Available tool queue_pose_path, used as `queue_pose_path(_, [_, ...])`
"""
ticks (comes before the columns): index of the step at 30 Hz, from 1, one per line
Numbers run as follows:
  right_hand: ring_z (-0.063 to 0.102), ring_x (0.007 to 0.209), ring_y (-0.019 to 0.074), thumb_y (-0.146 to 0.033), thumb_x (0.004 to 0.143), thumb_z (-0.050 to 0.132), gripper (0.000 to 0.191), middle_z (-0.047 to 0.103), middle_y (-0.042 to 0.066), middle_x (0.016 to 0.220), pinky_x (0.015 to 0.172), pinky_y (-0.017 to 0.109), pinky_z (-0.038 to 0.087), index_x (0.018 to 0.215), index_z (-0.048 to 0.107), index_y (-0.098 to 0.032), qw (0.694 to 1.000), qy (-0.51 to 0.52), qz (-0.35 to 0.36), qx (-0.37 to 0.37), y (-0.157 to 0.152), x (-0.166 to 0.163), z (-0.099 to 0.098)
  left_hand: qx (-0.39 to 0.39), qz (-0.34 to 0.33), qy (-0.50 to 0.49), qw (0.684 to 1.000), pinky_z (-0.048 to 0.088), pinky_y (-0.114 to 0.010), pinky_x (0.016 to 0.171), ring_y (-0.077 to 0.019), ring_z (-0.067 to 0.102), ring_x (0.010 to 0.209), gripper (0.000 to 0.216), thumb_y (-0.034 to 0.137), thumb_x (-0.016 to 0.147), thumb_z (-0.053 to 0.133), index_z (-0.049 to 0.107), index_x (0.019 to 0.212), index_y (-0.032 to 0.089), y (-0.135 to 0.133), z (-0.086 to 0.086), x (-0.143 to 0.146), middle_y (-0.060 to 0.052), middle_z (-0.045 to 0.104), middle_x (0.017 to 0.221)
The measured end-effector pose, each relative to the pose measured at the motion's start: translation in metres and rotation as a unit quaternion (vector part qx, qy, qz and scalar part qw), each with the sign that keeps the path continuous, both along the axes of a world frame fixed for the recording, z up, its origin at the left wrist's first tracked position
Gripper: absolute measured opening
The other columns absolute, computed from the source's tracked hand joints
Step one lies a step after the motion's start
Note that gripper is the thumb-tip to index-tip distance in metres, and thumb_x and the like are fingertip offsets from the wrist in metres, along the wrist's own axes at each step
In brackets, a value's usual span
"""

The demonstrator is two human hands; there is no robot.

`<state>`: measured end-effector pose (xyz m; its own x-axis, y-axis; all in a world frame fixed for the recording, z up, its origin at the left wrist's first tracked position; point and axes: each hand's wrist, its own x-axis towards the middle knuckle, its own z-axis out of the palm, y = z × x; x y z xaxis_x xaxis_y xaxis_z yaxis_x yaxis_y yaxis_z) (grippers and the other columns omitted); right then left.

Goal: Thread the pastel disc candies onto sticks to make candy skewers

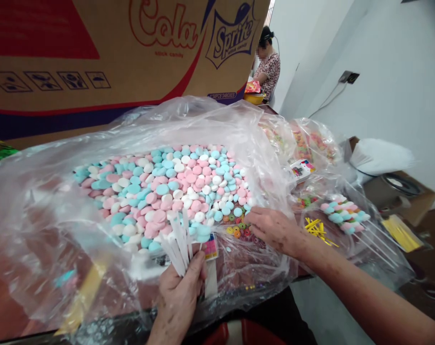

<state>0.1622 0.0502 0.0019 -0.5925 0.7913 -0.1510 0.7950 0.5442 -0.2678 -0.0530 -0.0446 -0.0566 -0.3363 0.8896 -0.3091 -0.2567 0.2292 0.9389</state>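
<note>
My left hand [183, 287] is closed around a fan of thin white sticks [177, 242]. Between its thumb and fingers stands another stick, topped with light blue candies [202, 232]. At the right edge of the candy heap, my right hand [273, 230] has its fingers bent down by the small colourful ring candies [241, 231]. Its fingertips are close together, and whatever they pinch is hidden. A wide pile of pink, blue and white disc candies [167, 187] lies on clear plastic sheeting [34, 191] in front of both hands.
Finished candy skewers [345, 215] lie at the right, beside yellow twist ties [318, 230] and a yellow packet [402, 233]. Bags of ring candy [303, 141] sit behind them. A large cardboard box [124, 62] stands at the back. A person [269, 67] sits beyond it.
</note>
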Motion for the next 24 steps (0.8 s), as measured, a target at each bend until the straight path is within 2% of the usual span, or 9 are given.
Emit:
queue_pose_path(4, [0.057,0.097,0.0208,-0.011,0.092,0.050,0.019,0.062,0.010,0.104,0.083,0.031,0.043,0.102,0.065,-0.015,0.999,-0.032,0.024,-0.003,-0.004,-0.014,0.000,0.006,-0.001,-0.001,1.000,0.029,-0.016,0.033,-0.0054,0.038,0.034,0.039,0.045,0.069,0.078,0.066,0.087,0.012,0.001,0.000,-0.001,0.006,0.054,0.046])
queue_pose_path(8, [0.055,0.093,0.0208,-0.010,0.090,0.051,0.014,0.061,0.009,0.097,0.088,0.035,0.042,0.090,0.065,-0.014,0.997,-0.013,0.070,0.015,-0.003,-0.013,-0.008,-0.003,0.006,-0.006,1.000,0.029,-0.016,0.033,-0.0052,0.036,0.032,0.041,0.045,0.067,0.078,0.067,0.088,0.012,0.001,-0.001,0.000,0.006,0.054,0.045])
queue_pose_path(10, [0.054,0.087,0.0191,-0.010,0.087,0.053,0.010,0.060,0.007,0.093,0.082,0.032,0.043,0.086,0.062,-0.014,0.998,0.038,0.045,0.021,-0.001,-0.009,-0.012,-0.004,0.007,-0.007,1.000,0.028,-0.016,0.033,-0.0048,0.036,0.032,0.040,0.044,0.068,0.078,0.067,0.089,0.012,0.001,-0.002,0.000,0.007,0.054,0.045])
queue_pose_path(12, [0.053,0.079,0.0159,-0.010,0.082,0.054,0.008,0.059,0.003,0.086,0.072,0.027,0.041,0.082,0.059,-0.015,0.995,0.101,-0.012,0.004,0.001,-0.007,-0.014,-0.002,0.006,-0.008,1.000,0.028,-0.016,0.033,-0.0047,0.036,0.033,0.040,0.043,0.068,0.078,0.067,0.089,0.012,0.000,-0.002,0.001,0.007,0.054,0.045])
queue_pose_path(14, [0.051,0.069,0.0127,-0.011,0.081,0.054,0.007,0.057,-0.001,0.076,0.063,0.023,0.038,0.083,0.059,-0.017,0.984,0.162,-0.060,-0.037,0.003,-0.010,-0.011,0.000,0.011,-0.011,1.000,0.027,-0.015,0.033,-0.0047,0.036,0.032,0.039,0.043,0.068,0.078,0.067,0.088,0.012,0.000,-0.001,0.001,0.007,0.053,0.043])
queue_pose_path(16, [0.050,0.064,0.0113,-0.013,0.081,0.053,0.010,0.058,-0.004,0.072,0.060,0.022,0.035,0.086,0.060,-0.018,0.973,0.203,-0.071,-0.083,0.005,-0.017,-0.008,0.003,0.012,-0.013,1.000,0.026,-0.015,0.032,-0.0046,0.036,0.032,0.038,0.042,0.068,0.078,0.066,0.089,0.012,0.001,0.000,0.002,0.007,0.053,0.043])
queue_pose_path(18, [0.053,0.069,0.0120,-0.012,0.083,0.052,0.013,0.061,-0.003,0.077,0.065,0.022,0.037,0.087,0.063,-0.019,0.972,0.207,-0.043,-0.102,0.006,-0.025,-0.007,0.007,0.011,-0.014,1.000,0.026,-0.015,0.032,-0.0045,0.036,0.031,0.037,0.041,0.068,0.077,0.066,0.090,0.013,0.001,0.003,0.002,0.007,0.054,0.044])
queue_pose_path(22, [0.056,0.086,0.0164,-0.013,0.087,0.049,0.018,0.064,0.002,0.086,0.077,0.026,0.040,0.079,0.064,-0.017,0.983,0.157,0.052,-0.073,0.010,-0.035,-0.013,0.007,0.006,-0.012,1.000,0.029,-0.017,0.032,-0.0050,0.036,0.031,0.039,0.042,0.069,0.077,0.066,0.091,0.012,0.001,0.004,0.002,0.007,0.054,0.045])
queue_pose_path(24, [0.056,0.087,0.0170,-0.014,0.090,0.048,0.019,0.064,0.004,0.087,0.079,0.026,0.041,0.080,0.064,-0.017,0.985,0.143,0.072,-0.064,0.011,-0.037,-0.016,-0.001,0.006,-0.008,1.000,0.028,-0.017,0.032,-0.0050,0.036,0.031,0.040,0.043,0.069,0.076,0.066,0.091,0.011,0.001,0.003,0.002,0.007,0.053,0.045])
